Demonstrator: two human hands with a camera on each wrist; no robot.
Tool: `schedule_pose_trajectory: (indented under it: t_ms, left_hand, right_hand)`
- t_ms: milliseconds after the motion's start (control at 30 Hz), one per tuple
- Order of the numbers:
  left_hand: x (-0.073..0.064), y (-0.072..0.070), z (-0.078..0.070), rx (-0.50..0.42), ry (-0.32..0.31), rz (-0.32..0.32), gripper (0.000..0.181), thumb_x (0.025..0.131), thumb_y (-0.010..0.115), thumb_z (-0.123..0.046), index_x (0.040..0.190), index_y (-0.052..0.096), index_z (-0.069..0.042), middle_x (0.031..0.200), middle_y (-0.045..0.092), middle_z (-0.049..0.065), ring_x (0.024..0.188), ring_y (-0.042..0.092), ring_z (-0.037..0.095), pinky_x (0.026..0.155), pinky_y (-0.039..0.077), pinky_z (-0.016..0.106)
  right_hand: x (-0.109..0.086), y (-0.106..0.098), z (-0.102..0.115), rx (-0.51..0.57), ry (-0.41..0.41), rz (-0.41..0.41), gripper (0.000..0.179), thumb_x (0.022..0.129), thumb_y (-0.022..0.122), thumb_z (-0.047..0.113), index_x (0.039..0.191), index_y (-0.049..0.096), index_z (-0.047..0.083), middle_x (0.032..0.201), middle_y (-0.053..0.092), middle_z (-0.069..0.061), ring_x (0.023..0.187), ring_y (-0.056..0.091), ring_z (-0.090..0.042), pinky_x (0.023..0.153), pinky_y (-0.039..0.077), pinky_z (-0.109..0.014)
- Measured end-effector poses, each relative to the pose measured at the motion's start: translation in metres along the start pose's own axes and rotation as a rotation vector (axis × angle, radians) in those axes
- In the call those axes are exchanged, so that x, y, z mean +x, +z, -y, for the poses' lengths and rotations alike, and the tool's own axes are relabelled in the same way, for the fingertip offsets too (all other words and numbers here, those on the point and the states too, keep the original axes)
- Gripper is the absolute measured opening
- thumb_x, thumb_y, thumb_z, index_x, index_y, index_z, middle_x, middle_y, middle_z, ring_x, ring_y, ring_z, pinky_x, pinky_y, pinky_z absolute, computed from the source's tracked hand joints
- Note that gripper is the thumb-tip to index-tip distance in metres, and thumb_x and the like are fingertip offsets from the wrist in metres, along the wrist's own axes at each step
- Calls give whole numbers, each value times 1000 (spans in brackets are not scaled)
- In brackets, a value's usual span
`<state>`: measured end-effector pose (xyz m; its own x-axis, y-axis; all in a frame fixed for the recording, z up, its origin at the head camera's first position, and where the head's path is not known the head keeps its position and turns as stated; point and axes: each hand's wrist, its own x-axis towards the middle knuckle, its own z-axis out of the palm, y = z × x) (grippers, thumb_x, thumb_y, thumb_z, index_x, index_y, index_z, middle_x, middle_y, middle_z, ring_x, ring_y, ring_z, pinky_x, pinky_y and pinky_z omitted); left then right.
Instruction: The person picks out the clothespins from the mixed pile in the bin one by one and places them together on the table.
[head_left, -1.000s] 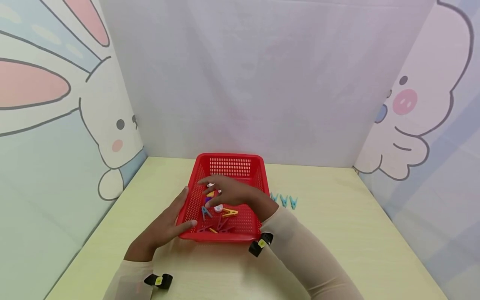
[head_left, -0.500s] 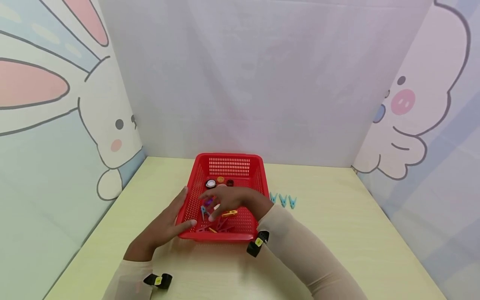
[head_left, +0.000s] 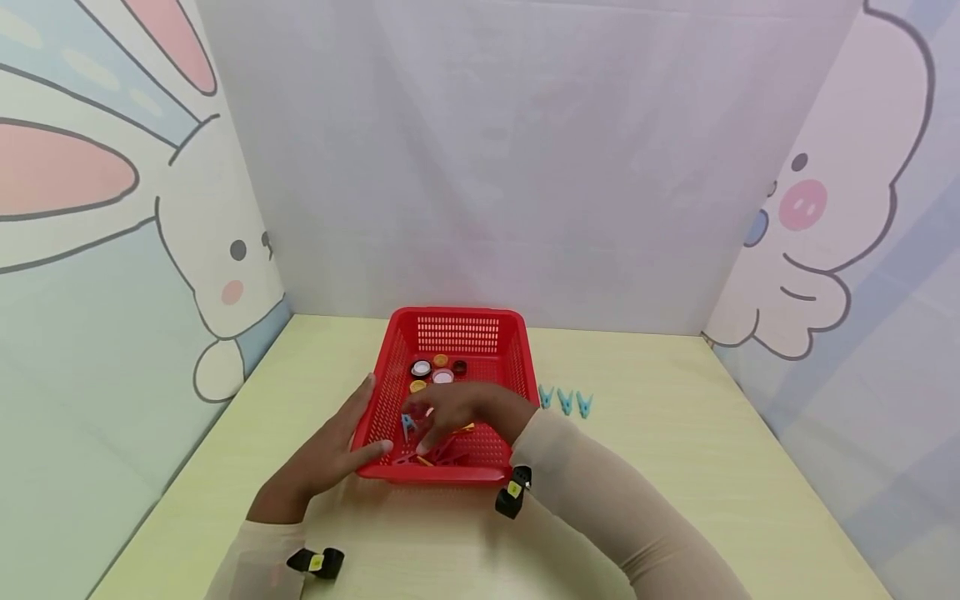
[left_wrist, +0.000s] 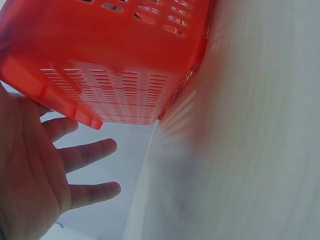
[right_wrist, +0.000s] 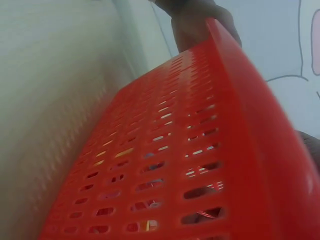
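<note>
A red perforated plastic basket stands on the table. My left hand lies on its left rim, thumb over the inside near the front corner; in the left wrist view its fingers stretch out straight and spread. My right hand reaches down inside the basket, thumb apart from the bent fingers, low over a blue clothespin. Red clothespins lie below it near the front wall, and a yellow clothespin is partly hidden by the hand. In the right wrist view the basket wall hides the fingers.
Round caps lie further back in the basket, among them a white cap, a pinkish-white cap and a dark cap. Three light blue clothespins stand in a row right of the basket. A curtain closes off the table's back.
My right hand has come down and toward the front inside the basket, uncovering the caps at the back. My left hand stays on the rim.
</note>
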<state>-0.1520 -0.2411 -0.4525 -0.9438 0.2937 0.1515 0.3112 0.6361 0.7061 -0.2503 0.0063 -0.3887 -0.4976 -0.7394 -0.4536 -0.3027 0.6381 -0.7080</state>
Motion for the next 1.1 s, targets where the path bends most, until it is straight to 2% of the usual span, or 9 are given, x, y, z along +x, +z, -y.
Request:
schedule_pose_trajectory:
  t_ms: [133, 433, 800, 1100]
  left_hand:
    - [0, 0, 0, 2, 4, 0, 122, 90, 86, -43, 177, 7, -10, 178, 27, 20, 143, 53, 42, 88, 70, 42]
    - [0, 0, 0, 1, 4, 0, 123, 90, 86, -44, 177, 7, -11, 177, 28, 20, 143, 53, 41, 87, 70, 42]
    - [-1, 0, 2, -14, 2, 2, 123, 90, 86, -42, 177, 6, -12, 176, 29, 19, 143, 52, 42, 86, 70, 40]
    - [-1, 0, 1, -4, 0, 4, 122, 91, 86, -41, 177, 5, -12, 178, 25, 19, 148, 49, 45, 88, 70, 42]
  right_hand:
    - [1, 0, 0, -22, 20, -14, 82, 86, 93, 21, 159, 55, 15, 155, 62, -11, 139, 65, -31, 107, 63, -53]
    - [0, 2, -3, 1, 31, 17, 83, 88, 92, 16, 161, 53, 18, 156, 61, -12, 143, 63, -32, 107, 62, -54]
    - [5, 4, -4, -91, 33, 42, 87, 87, 93, 22, 163, 51, 19, 158, 61, -4, 147, 59, -29, 108, 63, -49]
    - [4, 3, -3, -62, 67, 5, 85, 83, 96, 23, 158, 57, 18, 146, 67, -3, 139, 62, -28, 105, 63, -53]
